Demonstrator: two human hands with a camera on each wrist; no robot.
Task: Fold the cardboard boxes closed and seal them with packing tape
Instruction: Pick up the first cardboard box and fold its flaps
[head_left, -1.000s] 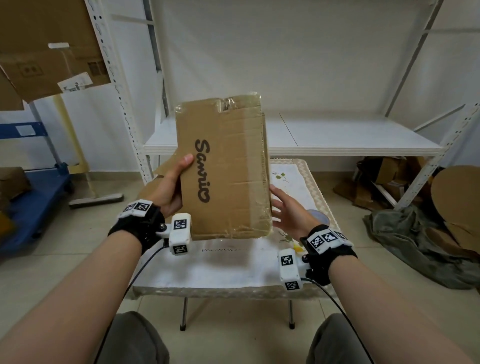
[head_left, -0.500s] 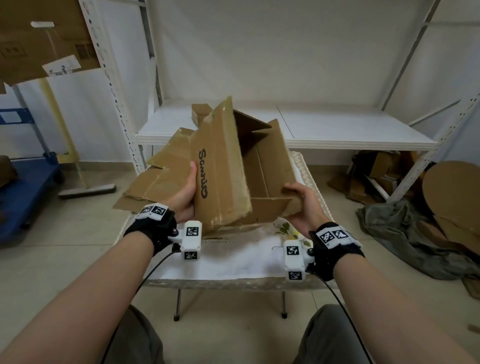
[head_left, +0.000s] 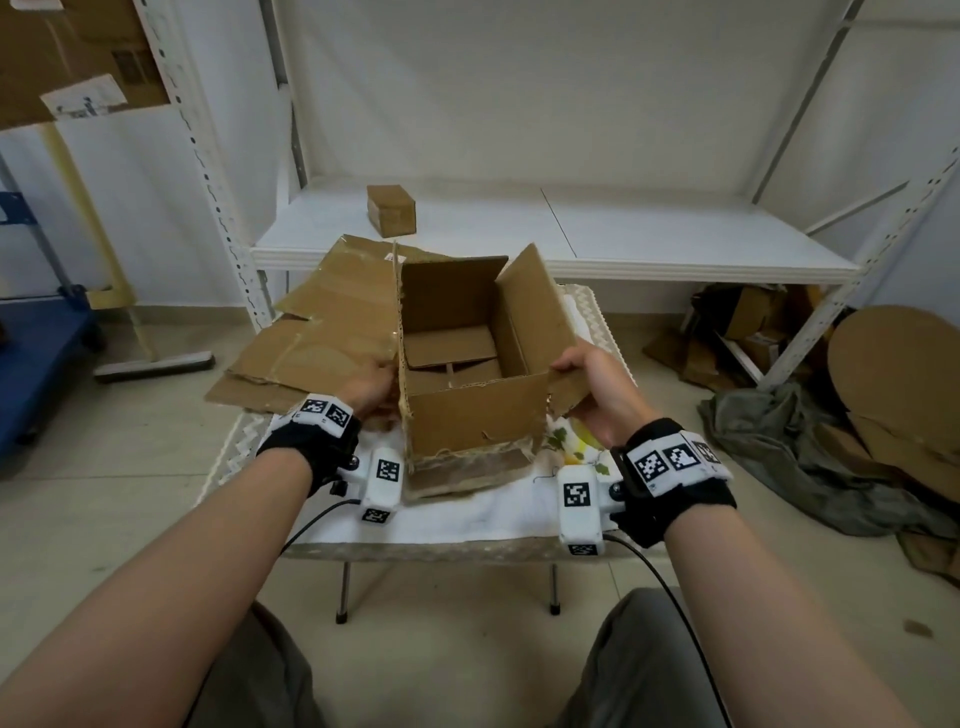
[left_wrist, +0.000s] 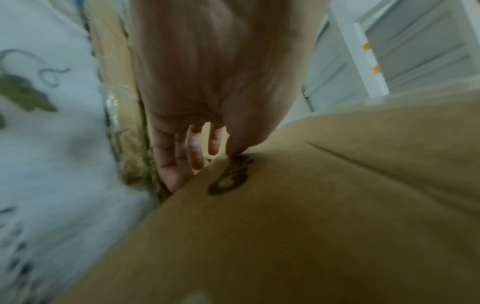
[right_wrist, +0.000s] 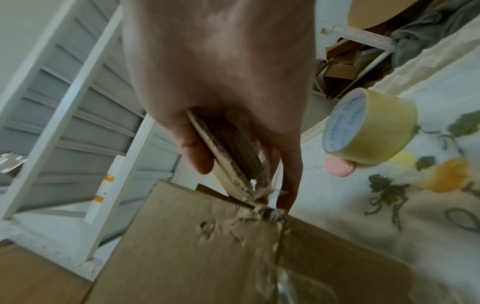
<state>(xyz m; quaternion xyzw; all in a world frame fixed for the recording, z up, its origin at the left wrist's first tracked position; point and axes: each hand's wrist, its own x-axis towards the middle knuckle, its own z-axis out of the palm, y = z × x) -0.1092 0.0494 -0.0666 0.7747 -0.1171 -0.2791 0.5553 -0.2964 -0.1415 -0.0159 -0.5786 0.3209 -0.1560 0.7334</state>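
On the cloth-covered table (head_left: 467, 512), your right hand (head_left: 597, 387) pinches the open box's (head_left: 475, 423) right flap (head_left: 540, 317), your left hand (head_left: 371, 387) lies straight-fingered against its left wall; fold flaps inward evenly.

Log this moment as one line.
open box upright on table | left hand on left flap | right hand pinching right flap | tape roll unused

right hand (right_wrist: 218, 86) pinching box flap (right_wrist: 228, 156), tape roll (right_wrist: 371, 127)

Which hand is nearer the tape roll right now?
Right. The right hand grips the open box's right flap, and the tape roll lies on the tablecloth just beside it. The left hand is at the box's far, left side.
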